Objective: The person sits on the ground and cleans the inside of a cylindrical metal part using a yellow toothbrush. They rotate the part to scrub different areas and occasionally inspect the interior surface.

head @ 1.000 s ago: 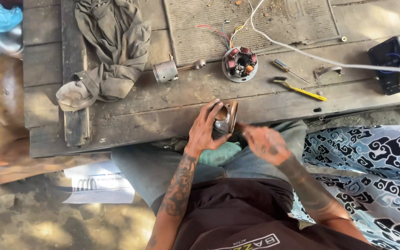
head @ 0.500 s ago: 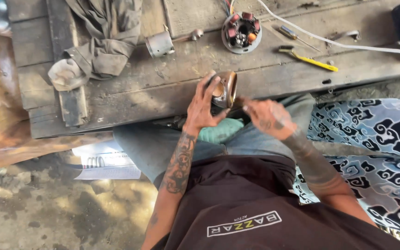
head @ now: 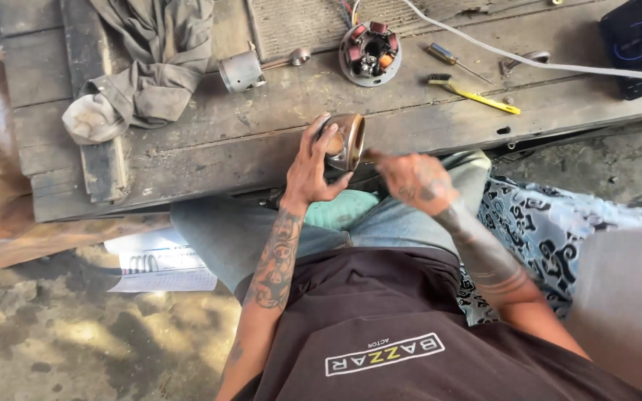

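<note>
Far left on the wooden surface (head: 187,160) lies a crumpled grey rag (head: 143,67), and beside it a small metal cylinder (head: 241,72). My left hand (head: 313,167) has its grip clamped around a round metal cup-shaped part (head: 343,141), held on edge above my lap at the surface's near rim. My right hand (head: 410,182) is closed on something thin that pokes into the part's open face; what it is, I cannot tell. I judge the work inside that part as underway, not finished. Further right, a wound coil plate (head: 369,53), a screwdriver (head: 447,59) and a yellow-handled brush (head: 473,95) lie untouched.
</note>
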